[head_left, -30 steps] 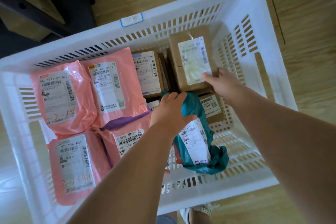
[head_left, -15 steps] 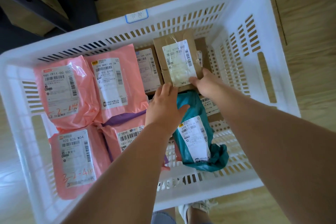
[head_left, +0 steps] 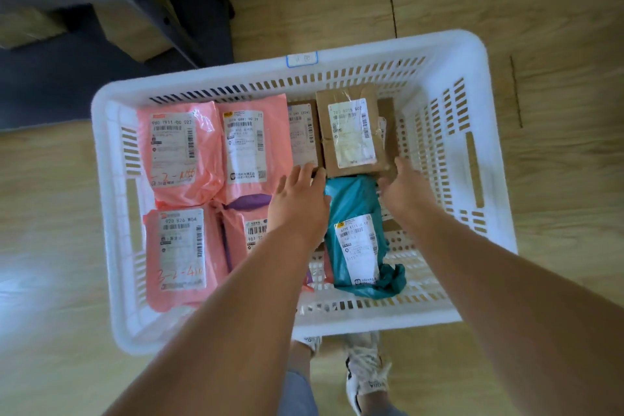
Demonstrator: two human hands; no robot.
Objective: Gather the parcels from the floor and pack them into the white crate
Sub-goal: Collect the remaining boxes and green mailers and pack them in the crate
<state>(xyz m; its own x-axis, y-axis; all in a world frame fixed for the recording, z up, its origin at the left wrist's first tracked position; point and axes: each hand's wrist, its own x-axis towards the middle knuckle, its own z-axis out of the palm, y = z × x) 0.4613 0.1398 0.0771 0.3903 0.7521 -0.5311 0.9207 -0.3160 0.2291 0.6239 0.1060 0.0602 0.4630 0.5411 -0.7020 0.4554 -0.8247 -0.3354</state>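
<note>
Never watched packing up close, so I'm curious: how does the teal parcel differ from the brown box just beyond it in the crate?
The teal mailer bag is soft, wrinkled plastic with a bunched loose end; the cardboard box is stiff, flat-sided and taped. The teal mailer bag lies nearer the person, the cardboard box toward the far wall. Both lie in the white crate with white barcode labels facing up.

The wooden floor [head_left: 557,10] bore the white crate [head_left: 494,179], sneakers [head_left: 366,371] just beside it, and a dark rack [head_left: 152,7] beyond.
</note>
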